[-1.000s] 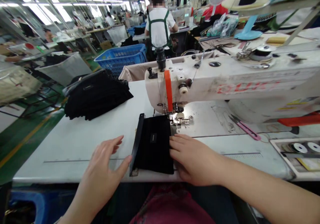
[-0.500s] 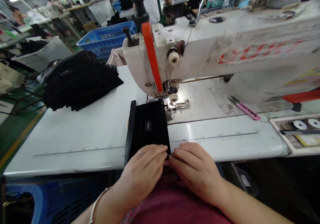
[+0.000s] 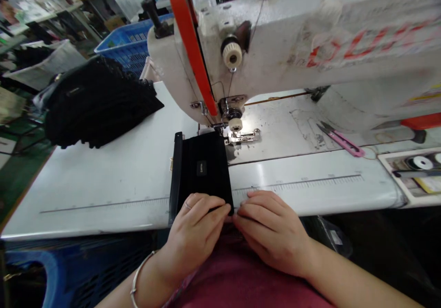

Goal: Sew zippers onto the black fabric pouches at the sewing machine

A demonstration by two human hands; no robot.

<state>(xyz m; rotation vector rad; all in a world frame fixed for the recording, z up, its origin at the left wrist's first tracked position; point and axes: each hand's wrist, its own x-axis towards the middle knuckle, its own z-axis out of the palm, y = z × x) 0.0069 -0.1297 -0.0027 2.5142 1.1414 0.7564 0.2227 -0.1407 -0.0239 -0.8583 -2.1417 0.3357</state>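
Note:
A flat black fabric bag piece (image 3: 206,179) with a small dark label lies on the table, its far right corner at the presser foot (image 3: 223,131) of a sewing machine. A stiff black strip (image 3: 176,175) with a gold-coloured fitting runs along its left side. My left hand (image 3: 196,230) is closed over the near edge, thumb and fingers pinching the near right corner. Beside it, my right hand (image 3: 272,230) has its fingers curled together, the tips at that same corner. What lies under the right fingers is partly hidden.
The white sewing machine (image 3: 282,46) arches over the table's right half. Pink thread snips (image 3: 344,140) lie under its arm, and a bobbin tray (image 3: 413,175) sits at far right. Black fabric pieces (image 3: 96,101) are piled at left. A printed ruler (image 3: 299,182) crosses the front.
The camera view has shifted, so the machine looks larger and higher in the picture. Both hands keep their hold near the corner; the bag piece stays by the presser foot.

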